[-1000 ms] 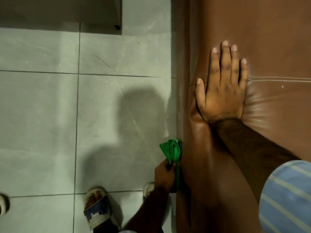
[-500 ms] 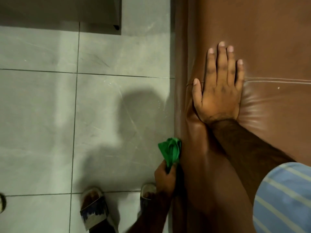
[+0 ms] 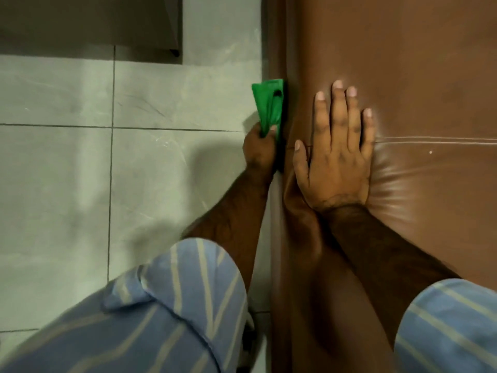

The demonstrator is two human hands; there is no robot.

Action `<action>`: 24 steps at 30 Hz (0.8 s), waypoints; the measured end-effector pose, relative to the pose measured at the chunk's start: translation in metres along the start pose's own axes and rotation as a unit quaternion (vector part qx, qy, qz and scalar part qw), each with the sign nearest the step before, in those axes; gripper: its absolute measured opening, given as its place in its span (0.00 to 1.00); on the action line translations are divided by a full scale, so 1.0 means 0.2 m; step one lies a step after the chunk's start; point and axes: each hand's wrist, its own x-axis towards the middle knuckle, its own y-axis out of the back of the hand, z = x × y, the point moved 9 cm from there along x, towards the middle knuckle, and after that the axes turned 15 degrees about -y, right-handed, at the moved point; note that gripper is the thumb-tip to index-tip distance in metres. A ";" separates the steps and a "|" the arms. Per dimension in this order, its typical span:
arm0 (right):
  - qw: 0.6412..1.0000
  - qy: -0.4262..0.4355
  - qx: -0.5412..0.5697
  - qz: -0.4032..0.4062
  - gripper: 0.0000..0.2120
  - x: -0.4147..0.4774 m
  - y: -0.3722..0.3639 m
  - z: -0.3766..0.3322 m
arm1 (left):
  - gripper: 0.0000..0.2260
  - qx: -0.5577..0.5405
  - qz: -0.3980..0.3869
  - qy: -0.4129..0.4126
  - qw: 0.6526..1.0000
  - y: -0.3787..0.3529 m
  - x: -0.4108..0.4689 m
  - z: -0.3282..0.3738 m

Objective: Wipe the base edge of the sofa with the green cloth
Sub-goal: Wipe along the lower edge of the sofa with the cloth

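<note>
Now my left hand [image 3: 260, 150] grips the bunched cloth [image 3: 269, 109] against the sofa's [image 3: 403, 63] base edge by the floor [image 3: 67, 170], while my right hand [image 3: 336, 154] lies flat, open-palmed, on its front edge.

A: What's underfoot?
B: A floor [image 3: 59, 184] of pale grey tiles with dark grout lines, shadow across it

A: And up at the top left?
B: A dark grey cabinet [image 3: 88, 22], standing on that floor

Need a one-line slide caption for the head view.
Left hand presses the green cloth against the sofa base edge while the right hand braces flat on the seat cushion.
</note>
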 end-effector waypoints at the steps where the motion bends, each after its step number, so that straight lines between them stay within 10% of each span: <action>1: 1.000 0.002 -0.002 0.006 0.36 0.00 0.00 0.00 | 0.18 -0.004 0.002 -0.028 1.000 -0.01 -0.06 0.03; 9: 1.000 0.000 0.013 0.000 0.36 0.00 -0.04 0.01 | 0.14 0.123 -0.046 0.178 0.975 0.18 -0.53 -0.50; 17: 1.000 0.007 -0.001 0.018 0.36 0.00 -0.04 0.01 | 0.16 0.141 -0.043 0.039 0.988 0.02 0.08 -0.31; 24: 1.000 0.010 0.000 0.021 0.37 -0.01 -0.03 0.01 | 0.11 0.092 -0.062 0.098 0.989 0.24 -0.70 -0.45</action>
